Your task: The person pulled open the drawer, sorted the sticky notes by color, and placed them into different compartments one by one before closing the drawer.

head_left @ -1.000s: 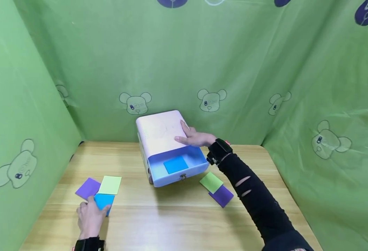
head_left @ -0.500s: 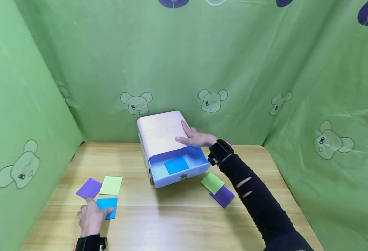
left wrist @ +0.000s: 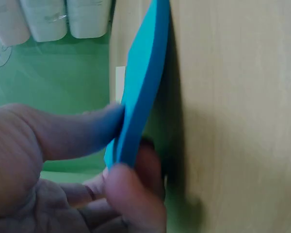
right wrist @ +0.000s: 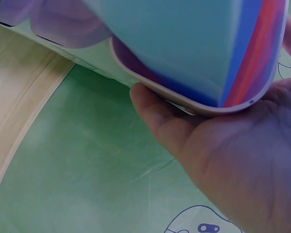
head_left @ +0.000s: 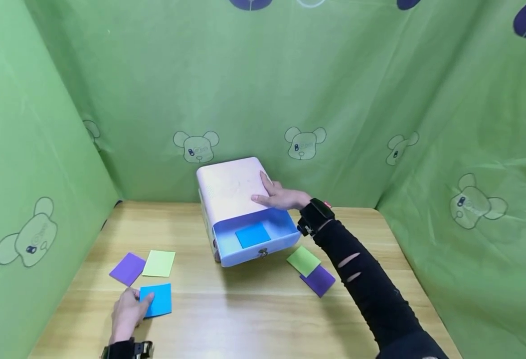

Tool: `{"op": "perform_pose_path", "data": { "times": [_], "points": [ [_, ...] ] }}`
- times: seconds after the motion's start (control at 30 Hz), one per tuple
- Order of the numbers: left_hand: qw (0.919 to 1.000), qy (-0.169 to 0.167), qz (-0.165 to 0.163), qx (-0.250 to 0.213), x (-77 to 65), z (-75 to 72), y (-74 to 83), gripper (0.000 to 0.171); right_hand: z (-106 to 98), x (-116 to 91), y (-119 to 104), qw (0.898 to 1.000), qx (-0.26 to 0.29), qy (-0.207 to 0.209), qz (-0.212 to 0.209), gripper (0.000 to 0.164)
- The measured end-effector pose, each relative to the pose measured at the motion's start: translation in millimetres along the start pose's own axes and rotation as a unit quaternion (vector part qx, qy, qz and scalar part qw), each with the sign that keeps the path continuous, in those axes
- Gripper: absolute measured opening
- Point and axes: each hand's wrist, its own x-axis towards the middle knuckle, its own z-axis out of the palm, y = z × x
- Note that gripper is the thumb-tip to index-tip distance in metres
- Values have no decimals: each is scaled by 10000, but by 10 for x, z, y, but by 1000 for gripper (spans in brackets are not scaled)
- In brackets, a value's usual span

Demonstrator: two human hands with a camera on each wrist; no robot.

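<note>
My left hand [head_left: 127,311] pinches a blue sticky note pad [head_left: 160,299] at its left edge, thumb on top. The left wrist view has the same blue pad [left wrist: 143,68] edge-on, bending slightly between thumb and fingers, beside the wood surface. Left of centre lie a purple pad [head_left: 127,269] and a pale yellow-green pad [head_left: 158,263]. My right hand [head_left: 285,197] rests on the right edge of a white storage box [head_left: 231,189], thumb and a finger extended over its top. Its drawer [head_left: 282,242] is pulled out, with another blue pad [head_left: 252,235] inside.
A green pad [head_left: 303,261] overlaps a purple pad [head_left: 318,281] right of the drawer. Everything stands on a wooden table [head_left: 254,324]. Green curtains [head_left: 245,75] with bear prints hang behind and at both sides. A metal latch [head_left: 263,252] is on the drawer front.
My left hand has drawn the blue pad right and toward me, away from the purple and pale yellow-green pads, and now pinches its left edge. The right hand stays on the box.
</note>
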Motion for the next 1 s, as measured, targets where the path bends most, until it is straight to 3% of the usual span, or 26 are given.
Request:
{"op": "perform_pose_path", "data": {
  "times": [0.27, 0.57, 0.8, 1.0],
  "points": [
    [9961, -331, 64, -819, -56, -26, 15, 39, -33, 10, -16, 9998, -186, -62, -22, 97],
    [9806, -423, 79, -1913, -182, -20, 69, 33, -63, 11, -5, 9992, -201, -339, 5, 93],
    [9713, -259, 454, -2320, -255, -85, 231, 38, -63, -5, -18, 9992, -219, -323, -33, 92],
    [9603, -129, 816, -2664, -344, -124, 464, 35, -83, -11, -17, 9994, -203, -295, -39, 92]
  ]
}}
